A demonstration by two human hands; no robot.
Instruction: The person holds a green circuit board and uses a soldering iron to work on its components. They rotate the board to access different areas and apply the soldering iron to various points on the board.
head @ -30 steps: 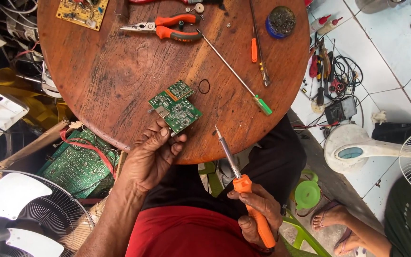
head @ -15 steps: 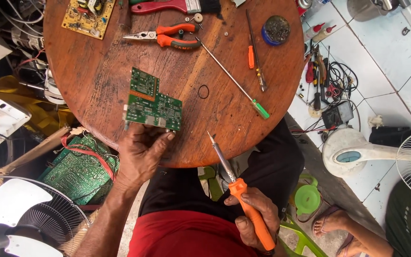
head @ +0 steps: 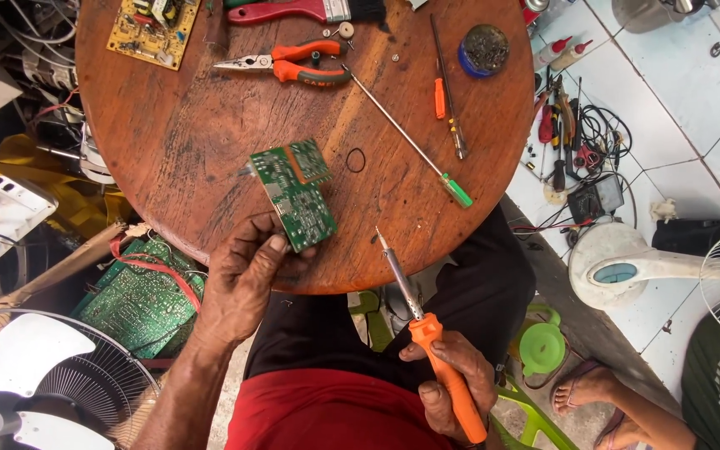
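My left hand (head: 243, 279) grips the near end of a small green circuit board (head: 293, 192), which lies tilted over the near part of the round wooden table (head: 193, 150). My right hand (head: 452, 387) holds a soldering iron (head: 427, 333) by its orange handle, over my lap. Its metal tip points up and left, just above the table's near edge, a little right of the board and apart from it.
On the table lie orange-handled pliers (head: 289, 67), a long green-handled screwdriver (head: 410, 142), an orange screwdriver (head: 445, 92), a red brush (head: 293, 10), a round tin (head: 483, 48) and a yellow circuit board (head: 153, 29). Fans (head: 35, 392), another green board (head: 139, 296) and scattered tools (head: 572, 142) sit on the floor. Another person's foot (head: 585, 387) is at right.
The green board has turned in my left hand and now points away along the table. My right hand brought the soldering iron's tip up toward the table edge.
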